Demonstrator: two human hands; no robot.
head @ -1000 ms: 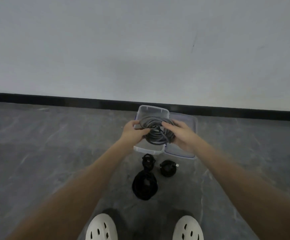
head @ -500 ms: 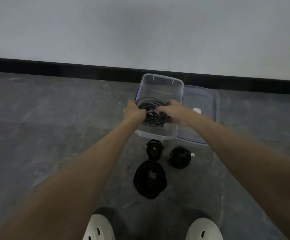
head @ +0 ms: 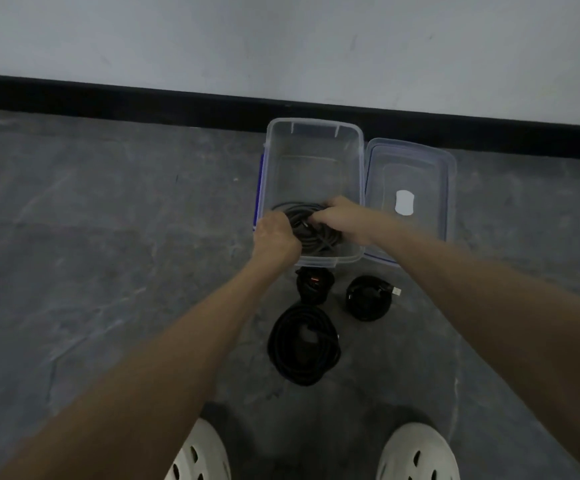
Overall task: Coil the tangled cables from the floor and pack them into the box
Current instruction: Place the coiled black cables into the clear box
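Note:
A clear plastic box (head: 313,143) stands on the floor by the wall. Inside its near end lies a grey coiled cable (head: 311,233). My left hand (head: 274,242) grips the coil's left side and my right hand (head: 342,220) grips its right side, both reaching down into the box. Three black coiled cables lie on the floor in front of the box: a large coil (head: 304,344), a small coil (head: 314,284) with a red spot, and a small coil (head: 370,297) with a plug end sticking out.
The box's clear lid (head: 410,174) lies flat to the right of the box. A black skirting strip (head: 108,98) runs along the white wall. My two white perforated shoes (head: 416,452) are at the bottom on the grey floor.
Both hands carried the grey coil from above the box down into its near end. The camera tilted down and moved closer.

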